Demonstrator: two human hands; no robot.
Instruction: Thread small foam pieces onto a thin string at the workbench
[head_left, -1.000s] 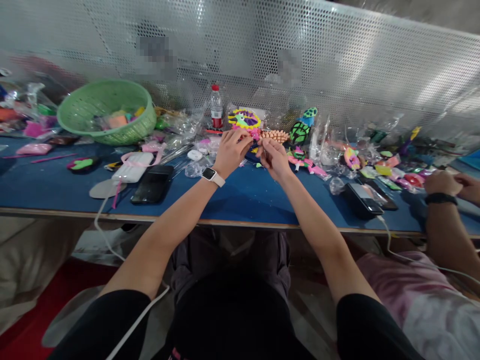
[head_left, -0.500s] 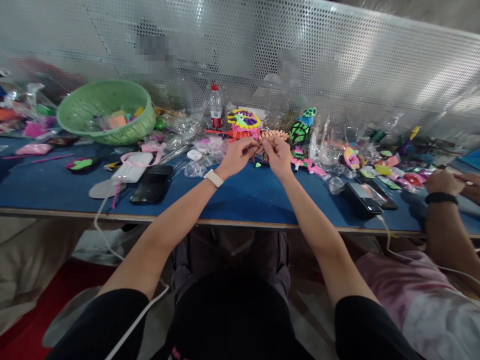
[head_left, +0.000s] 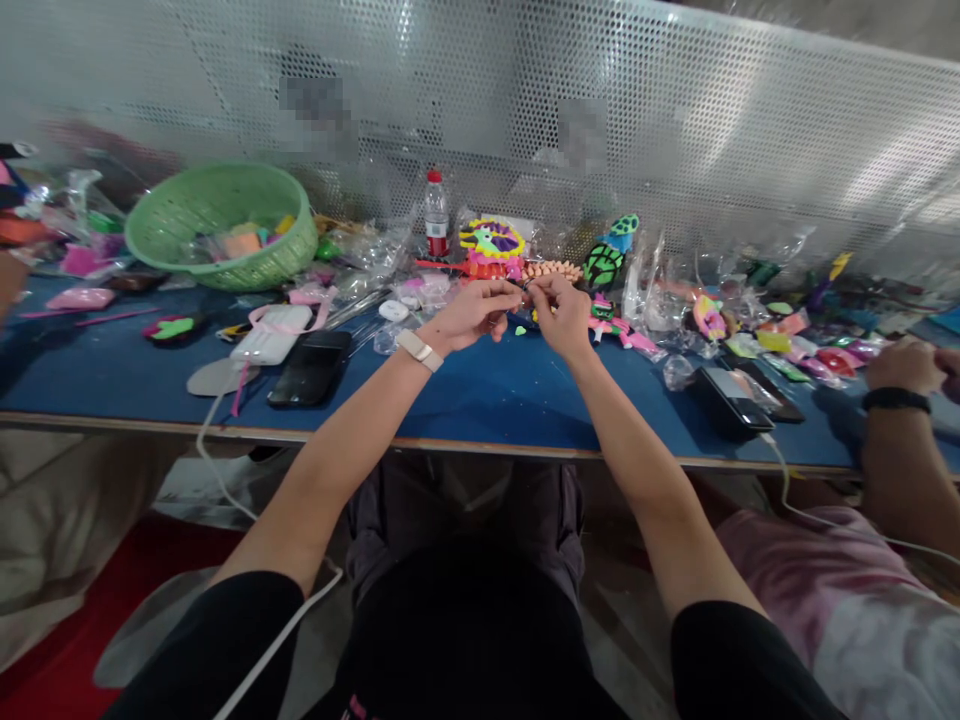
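Note:
My left hand (head_left: 477,314), with a pale watch band (head_left: 420,350) at the wrist, meets my right hand (head_left: 562,310) above the middle of the blue table. The right thumb and fingers pinch a small dark piece (head_left: 526,287), too small to name. Left fingertips close against its near side; what they grip is hidden. Just beneath the hands lies a small green bit (head_left: 520,330). Behind them are a yellow and purple foam figure (head_left: 491,238), a peach-coloured spiky piece (head_left: 551,271) and a black and green foam shell (head_left: 602,264). A pink and green figure (head_left: 619,330) lies right of my right hand.
A green basket (head_left: 221,190) holding colourful pieces stands left. A red-capped bottle (head_left: 436,215) is at the back. A phone (head_left: 309,368), a white power bank (head_left: 271,335) and a black device (head_left: 726,402) lie near the front. A co-worker's hand (head_left: 904,365) works at right.
My left hand has turned a little, with its lower fingers now looser and lower. The dark piece shows more clearly between the fingertips. The view has shifted slightly.

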